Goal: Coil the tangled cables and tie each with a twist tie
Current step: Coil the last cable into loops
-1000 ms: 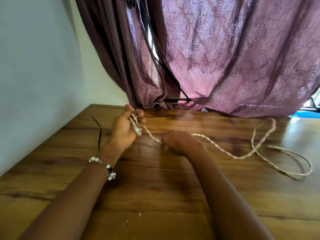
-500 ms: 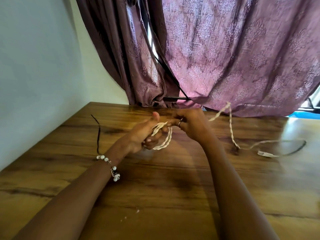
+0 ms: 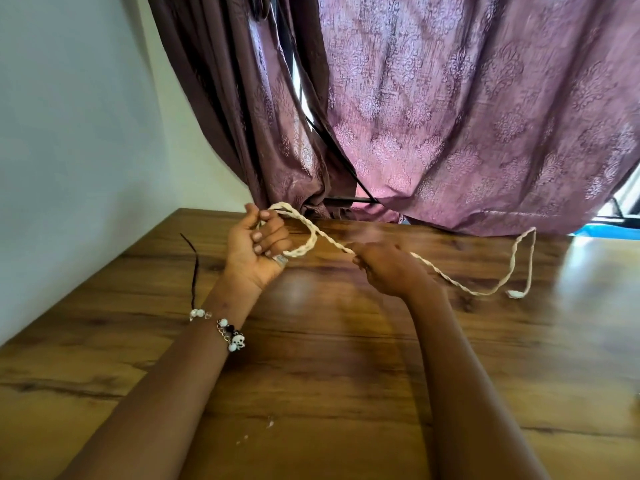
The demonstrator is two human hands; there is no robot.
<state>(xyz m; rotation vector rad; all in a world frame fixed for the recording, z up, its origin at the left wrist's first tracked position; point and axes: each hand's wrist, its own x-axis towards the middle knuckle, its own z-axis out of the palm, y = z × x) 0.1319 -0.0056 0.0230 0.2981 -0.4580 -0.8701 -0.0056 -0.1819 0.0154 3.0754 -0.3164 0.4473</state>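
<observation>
A cream twisted cable (image 3: 450,277) runs across the wooden table (image 3: 329,358). My left hand (image 3: 258,245) is raised palm up and grips a loop of this cable, which arcs out to the right of the fingers. My right hand (image 3: 384,268) is lower, to the right, and pinches the cable strand as it leaves the loop. Beyond that hand the cable trails right along the table, bends upward and comes down to a white plug end (image 3: 516,294). A thin dark twist tie (image 3: 194,268) lies on the table left of my left wrist.
Purple patterned curtains (image 3: 450,116) hang over the table's far edge. A pale wall (image 3: 69,133) borders the table on the left. Small white crumbs (image 3: 270,424) lie near the front. A beaded bracelet (image 3: 228,332) is on my left wrist.
My hands have moved apart. The right hand slid down and right along the cable, and the left hand now holds a wider loop. The trailing cable has been drawn closer.
</observation>
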